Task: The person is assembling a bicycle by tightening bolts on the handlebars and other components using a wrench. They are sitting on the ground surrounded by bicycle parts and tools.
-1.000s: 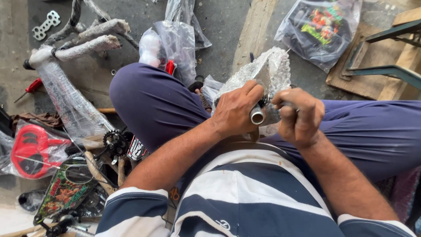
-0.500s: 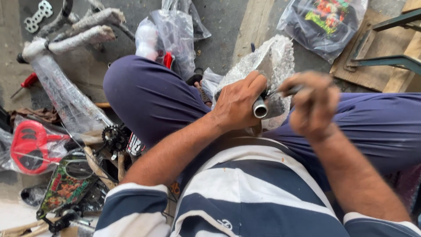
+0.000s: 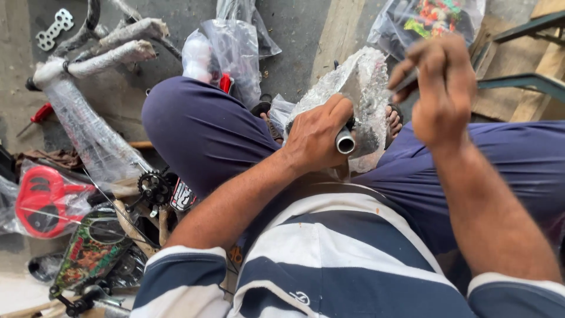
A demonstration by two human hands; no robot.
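I sit cross-legged on the ground in dark blue trousers. My left hand (image 3: 315,138) is closed around a grey metal tube (image 3: 345,143) whose open end faces me. The tube is partly covered by clear bubble wrap (image 3: 366,88) that stands up behind my fingers. My right hand (image 3: 438,94) is raised above and to the right of the tube, fingers pinched on an edge of the plastic wrapping. The rest of the tube is hidden under the wrap and my hand.
To the left lie a bicycle frame wrapped in plastic (image 3: 82,126), a red part in a bag (image 3: 41,200), a black chainring (image 3: 154,187) and a red-handled screwdriver (image 3: 36,116). Plastic bags (image 3: 226,50) lie ahead. A bagged colourful item (image 3: 432,17) and wooden boards (image 3: 529,82) are at right.
My right hand has lifted up and away from the tube, pulling wrapping with it. My left hand has kept its grip on the tube, and the bubble wrap now stands higher.
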